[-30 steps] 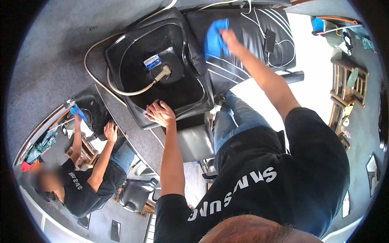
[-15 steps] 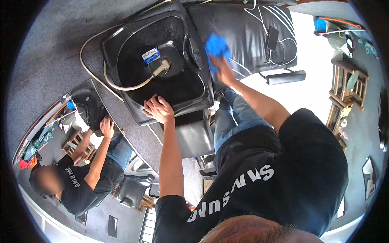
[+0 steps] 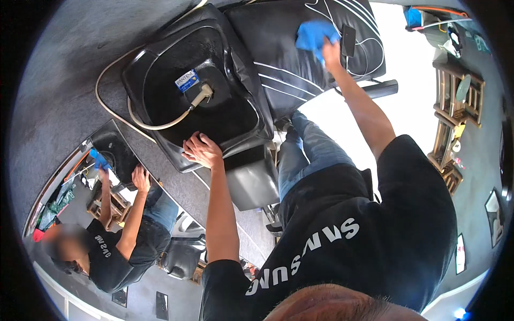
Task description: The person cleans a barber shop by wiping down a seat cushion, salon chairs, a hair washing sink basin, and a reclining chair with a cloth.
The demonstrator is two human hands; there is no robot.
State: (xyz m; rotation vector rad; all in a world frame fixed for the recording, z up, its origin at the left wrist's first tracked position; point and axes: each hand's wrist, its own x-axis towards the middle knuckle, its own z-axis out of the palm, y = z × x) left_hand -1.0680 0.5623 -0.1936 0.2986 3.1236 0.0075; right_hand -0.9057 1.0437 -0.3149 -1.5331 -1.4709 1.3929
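Observation:
My right hand [image 3: 332, 54] grips a crumpled blue cloth [image 3: 315, 38] against the black padded seat [image 3: 267, 40], close beside a phone [image 3: 348, 40] with a white cable. The fingers of my left hand [image 3: 203, 151] lie spread on the near rim of a black wash basin [image 3: 179, 155], holding nothing. Inside the basin are a beige spray head [image 3: 202, 95] on its hose and a small blue and white Pantene pack [image 3: 187, 81].
A mirror [image 3: 115, 134] on the left reflects me. A black armrest [image 3: 381, 89] juts from the seat's side. Wooden racks [image 3: 455, 101] stand at the right. The pale hose [image 3: 99, 85] loops along the basin's left side.
My right hand has carried the blue cloth across the seat, away from the basin and up to the phone. My left hand stays on the basin rim; the view has shifted slightly.

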